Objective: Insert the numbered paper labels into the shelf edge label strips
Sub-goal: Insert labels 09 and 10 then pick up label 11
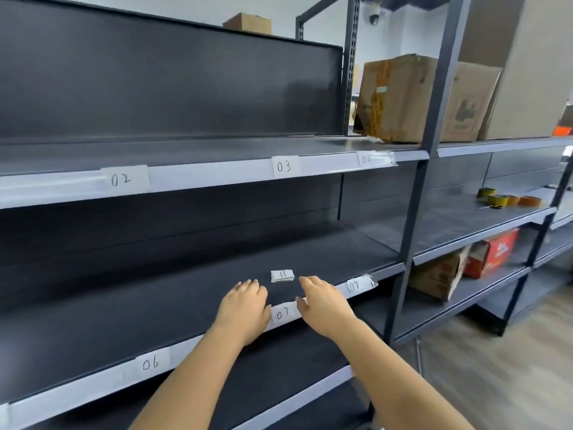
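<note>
A small stack of paper labels (282, 275), the top one marked 11, lies on the middle dark shelf just behind its front edge. My left hand (245, 305) rests over that edge with relaxed fingers, left of label 07 (283, 312) in the edge strip (93, 384). My right hand (322, 301) rests on the edge to the right of 07, fingers stretched toward the stack. Labels 06 (151, 363) and 08 (355, 285) sit in the same strip. The upper strip (210, 175) holds 02 (121, 180), 03 (284, 166) and 04 (366, 158).
Cardboard boxes (400, 97) stand on the upper right shelf. Several tape rolls (508, 200) lie on the right-hand middle shelf, and a red box (493, 254) with a brown carton (434, 276) sits below. A grey upright post (424, 169) divides the two bays. Wooden floor shows at lower right.
</note>
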The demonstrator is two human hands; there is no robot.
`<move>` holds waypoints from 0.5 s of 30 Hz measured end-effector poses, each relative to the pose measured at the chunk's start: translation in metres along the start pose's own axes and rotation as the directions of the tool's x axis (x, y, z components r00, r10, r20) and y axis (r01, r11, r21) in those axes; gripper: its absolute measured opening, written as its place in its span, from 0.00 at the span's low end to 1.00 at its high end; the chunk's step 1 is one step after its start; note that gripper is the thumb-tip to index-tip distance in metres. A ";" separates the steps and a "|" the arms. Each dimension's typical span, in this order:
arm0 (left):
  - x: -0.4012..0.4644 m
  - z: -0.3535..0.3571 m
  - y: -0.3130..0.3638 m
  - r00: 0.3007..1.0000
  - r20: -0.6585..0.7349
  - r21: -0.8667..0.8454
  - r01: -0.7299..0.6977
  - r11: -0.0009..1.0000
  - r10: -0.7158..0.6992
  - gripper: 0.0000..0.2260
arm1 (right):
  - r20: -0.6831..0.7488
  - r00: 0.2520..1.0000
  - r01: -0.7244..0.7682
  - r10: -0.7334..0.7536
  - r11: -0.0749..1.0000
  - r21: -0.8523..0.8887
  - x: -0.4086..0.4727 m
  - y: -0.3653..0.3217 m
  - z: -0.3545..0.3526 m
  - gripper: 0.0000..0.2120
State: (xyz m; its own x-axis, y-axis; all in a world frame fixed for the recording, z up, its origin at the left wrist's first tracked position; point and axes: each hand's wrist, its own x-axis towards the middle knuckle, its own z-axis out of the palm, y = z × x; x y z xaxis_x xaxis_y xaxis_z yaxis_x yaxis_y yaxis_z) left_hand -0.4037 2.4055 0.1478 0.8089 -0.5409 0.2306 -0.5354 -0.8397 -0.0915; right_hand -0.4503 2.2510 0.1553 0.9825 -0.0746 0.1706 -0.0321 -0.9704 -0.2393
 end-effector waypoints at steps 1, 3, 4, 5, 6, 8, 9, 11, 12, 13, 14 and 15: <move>0.010 0.004 -0.005 1.000 -0.004 -0.007 0.003 1.000 -0.003 0.20 | 0.010 1.000 0.002 -0.002 1.000 0.000 0.007 0.000 0.003 0.18; 0.034 0.010 -0.012 1.000 -0.005 -0.040 0.012 0.999 -0.012 0.20 | 0.021 1.000 0.009 -0.008 1.000 -0.027 0.023 0.003 0.008 0.18; 0.046 0.013 -0.014 1.000 -0.002 -0.056 0.008 0.998 -0.008 0.20 | 0.018 1.000 0.005 -0.004 0.999 -0.037 0.032 0.005 0.010 0.18; 0.060 0.018 -0.016 1.000 0.001 -0.071 -0.005 0.997 0.005 0.19 | 0.011 1.000 -0.007 0.007 0.999 -0.041 0.043 0.008 0.011 0.19; 0.073 0.022 -0.018 1.000 -0.003 -0.079 -0.022 0.997 0.022 0.19 | 0.005 1.000 -0.018 0.018 0.999 -0.044 0.054 0.011 0.010 0.20; 0.095 0.030 -0.020 0.999 -0.010 -0.098 -0.048 0.994 0.047 0.17 | 0.004 0.999 -0.046 0.046 0.998 -0.048 0.073 0.016 0.009 0.20; 0.106 0.034 -0.022 0.998 -0.021 -0.105 -0.057 0.993 0.055 0.16 | 0.006 0.998 -0.055 0.055 0.997 -0.048 0.083 0.018 0.009 0.20; 0.127 0.042 -0.027 0.998 -0.026 -0.110 -0.061 0.992 0.059 0.14 | 0.000 0.998 -0.069 0.069 0.996 -0.051 0.100 0.021 0.010 0.20; 0.134 0.045 -0.029 0.998 -0.020 -0.115 -0.061 0.992 0.059 0.14 | -0.001 0.997 -0.075 0.075 0.996 -0.056 0.106 0.021 0.012 0.21; 0.142 0.049 -0.031 0.998 -0.019 -0.121 -0.064 0.991 0.062 0.15 | 0.000 0.997 -0.080 0.080 0.995 -0.061 0.113 0.022 0.014 0.21; 0.149 0.054 -0.033 0.998 -0.023 -0.127 -0.068 0.990 0.065 0.15 | 0.005 0.997 -0.079 0.079 0.995 -0.062 0.118 0.023 0.018 0.21; 0.152 0.060 -0.034 0.998 -0.018 -0.136 -0.066 0.988 0.064 0.16 | 0.022 0.997 -0.079 0.080 0.995 -0.062 0.122 0.024 0.024 0.21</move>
State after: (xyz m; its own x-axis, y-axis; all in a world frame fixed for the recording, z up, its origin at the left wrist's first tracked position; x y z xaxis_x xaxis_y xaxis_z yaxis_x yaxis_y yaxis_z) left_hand -0.2483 2.3489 0.1282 0.7684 -0.5924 0.2422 -0.6156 -0.7876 0.0265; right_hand -0.3266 2.2245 0.1473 0.9805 -0.1473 0.1299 -0.1208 -0.9739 -0.1924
